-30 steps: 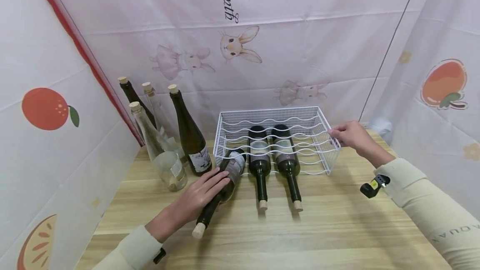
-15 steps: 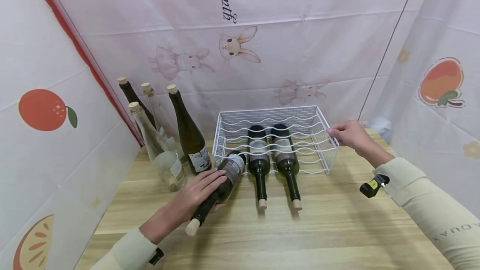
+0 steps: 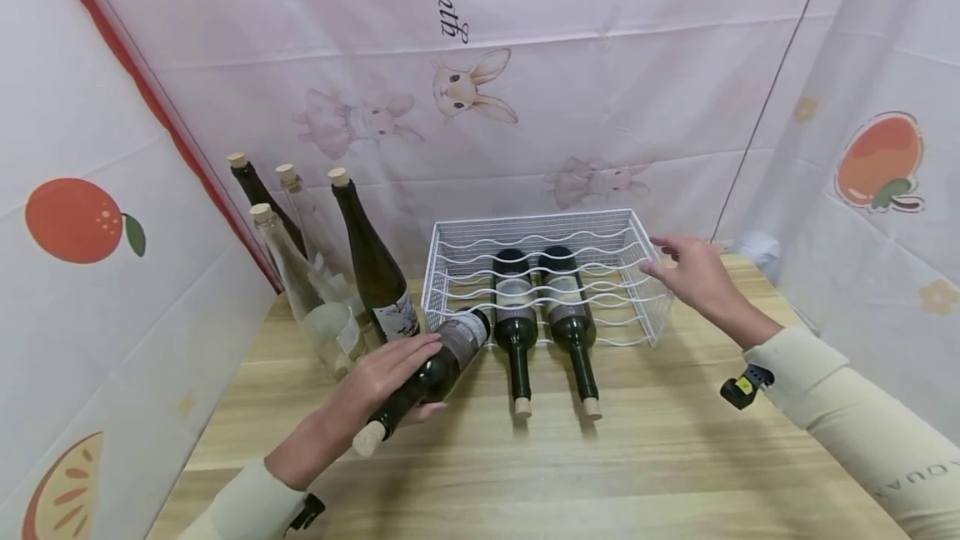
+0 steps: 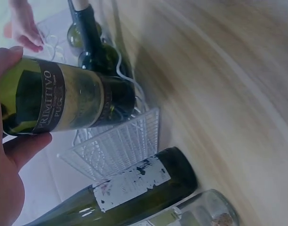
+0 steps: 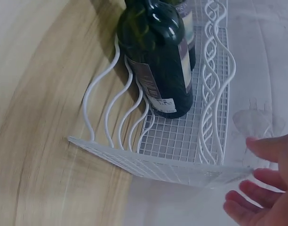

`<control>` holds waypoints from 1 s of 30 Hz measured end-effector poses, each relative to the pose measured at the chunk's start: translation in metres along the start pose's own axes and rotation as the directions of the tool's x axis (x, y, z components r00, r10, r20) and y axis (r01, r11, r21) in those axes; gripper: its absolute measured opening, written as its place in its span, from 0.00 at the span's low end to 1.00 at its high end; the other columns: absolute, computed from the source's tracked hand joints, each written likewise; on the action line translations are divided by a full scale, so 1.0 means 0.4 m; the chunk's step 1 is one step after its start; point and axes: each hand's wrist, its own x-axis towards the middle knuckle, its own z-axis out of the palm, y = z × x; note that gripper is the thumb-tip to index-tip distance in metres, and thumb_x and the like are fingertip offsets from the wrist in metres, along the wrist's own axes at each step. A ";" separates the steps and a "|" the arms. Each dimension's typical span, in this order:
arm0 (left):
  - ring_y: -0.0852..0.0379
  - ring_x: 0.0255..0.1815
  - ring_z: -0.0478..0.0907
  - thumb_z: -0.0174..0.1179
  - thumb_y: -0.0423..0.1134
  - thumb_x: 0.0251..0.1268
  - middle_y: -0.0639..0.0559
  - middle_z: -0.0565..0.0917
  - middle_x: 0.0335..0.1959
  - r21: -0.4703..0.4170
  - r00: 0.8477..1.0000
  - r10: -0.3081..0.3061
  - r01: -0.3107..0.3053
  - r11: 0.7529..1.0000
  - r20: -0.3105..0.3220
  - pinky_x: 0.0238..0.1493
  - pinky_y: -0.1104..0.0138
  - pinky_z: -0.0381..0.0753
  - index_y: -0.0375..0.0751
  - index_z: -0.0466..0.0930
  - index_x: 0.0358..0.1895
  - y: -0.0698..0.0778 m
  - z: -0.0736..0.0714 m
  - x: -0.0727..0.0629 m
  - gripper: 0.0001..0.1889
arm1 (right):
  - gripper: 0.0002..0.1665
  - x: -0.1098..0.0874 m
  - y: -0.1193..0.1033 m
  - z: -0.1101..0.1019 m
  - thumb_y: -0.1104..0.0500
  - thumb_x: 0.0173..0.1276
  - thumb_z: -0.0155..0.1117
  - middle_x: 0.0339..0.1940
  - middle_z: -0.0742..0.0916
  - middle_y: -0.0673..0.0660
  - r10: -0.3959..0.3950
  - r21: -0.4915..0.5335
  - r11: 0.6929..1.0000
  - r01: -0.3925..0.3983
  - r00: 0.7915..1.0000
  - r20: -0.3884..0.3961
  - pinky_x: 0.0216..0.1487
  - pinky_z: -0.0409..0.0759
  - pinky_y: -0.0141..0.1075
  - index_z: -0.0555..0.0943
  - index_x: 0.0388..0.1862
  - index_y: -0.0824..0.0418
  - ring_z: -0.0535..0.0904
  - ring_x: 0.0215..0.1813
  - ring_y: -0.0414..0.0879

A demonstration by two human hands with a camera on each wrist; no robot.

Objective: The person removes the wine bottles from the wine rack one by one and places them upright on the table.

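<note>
My left hand (image 3: 378, 373) grips a dark green wine bottle (image 3: 465, 336) around its shoulder and neck. The bottle slants, cork toward me, its base at the front left opening of a white wire wine rack (image 3: 652, 319). In the left wrist view the label of this wine bottle (image 4: 73, 101) reads "PRIMITIVO". Two more corked wine bottles, one in the middle (image 3: 515, 315) and one to its right (image 3: 570, 315), lie in the rack with necks outward. At the rack's upper right edge, my right hand (image 3: 693, 277) has thumb and fingers spread apart on either side.
Several corked bottles stand upright left of the rack, among them a clear one (image 3: 300, 273) and a brown-green one (image 3: 375, 265) close to the rack's corner. A printed curtain (image 3: 600, 90) hangs behind the wooden table (image 3: 600, 482).
My left hand has drawn the slanted bottle toward me and to the left, its base now near the rack's front. My right hand's fingers have loosened from the rack edge and spread.
</note>
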 end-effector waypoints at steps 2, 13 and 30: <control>0.44 0.52 0.89 0.70 0.58 0.63 0.38 0.89 0.56 -0.003 0.999 0.001 -0.001 1.000 -0.033 0.50 0.52 0.89 0.31 0.83 0.60 -0.001 -0.004 0.010 0.34 | 0.31 -0.004 -0.009 0.004 0.56 0.71 0.71 0.62 0.84 0.76 -0.057 -0.020 0.998 0.056 0.997 -0.051 0.60 0.80 0.67 0.78 0.66 0.72 0.81 0.61 0.75; 0.47 0.42 0.92 0.77 0.57 0.55 0.42 0.92 0.46 -0.145 0.983 -0.152 0.136 0.980 -0.107 0.40 0.59 0.90 0.32 0.85 0.56 -0.011 -0.023 0.055 0.34 | 0.32 -0.028 -0.096 0.041 0.60 0.65 0.76 0.65 0.83 0.72 -0.233 0.043 0.971 0.236 0.971 -0.049 0.71 0.74 0.64 0.79 0.65 0.72 0.78 0.68 0.70; 0.56 0.32 0.87 0.83 0.48 0.46 0.42 0.92 0.39 -0.145 0.836 -0.548 0.546 0.825 0.030 0.32 0.63 0.86 0.34 0.90 0.50 -0.017 -0.072 0.158 0.29 | 0.37 -0.066 -0.217 0.100 0.57 0.61 0.80 0.65 0.85 0.66 -0.356 0.129 0.929 0.347 0.933 0.059 0.62 0.84 0.56 0.78 0.67 0.68 0.85 0.61 0.64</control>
